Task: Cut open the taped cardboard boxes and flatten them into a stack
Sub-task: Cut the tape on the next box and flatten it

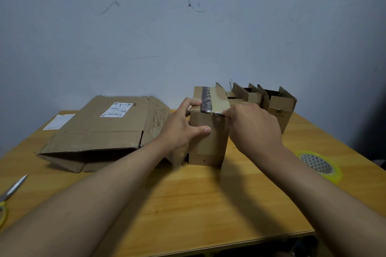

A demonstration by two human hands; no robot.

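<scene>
While the box (206,129) stands upright near the middle of the table (188,204), the person braces it with both hands. The left hand (181,127) wraps its left side, fingers over the top edge and thumb pressed on the near face. The right hand (252,127) is curled at the top right edge, fingertips pinching what looks like the loose end of the tape (208,100); the back of the hand hides the pinch itself, so I judge that rather than see it.

The box looks light and empty, stiff at its corners but soft across the faces, so a hard squeeze would dent it. The glossy tape is likely slippery, and the best hold seems to be the lifted end at the edge, with the other hand steadying the side.

To the left lies 1 flat box (100,129) bearing a white label, the start of the stack. Beyond the right hand, at the far right, several open boxes (271,102) stand with flaps up. Scissors (10,194) lie at the near left edge, well apart from both hands, and a tape roll (319,165) sits at the right.
</scene>
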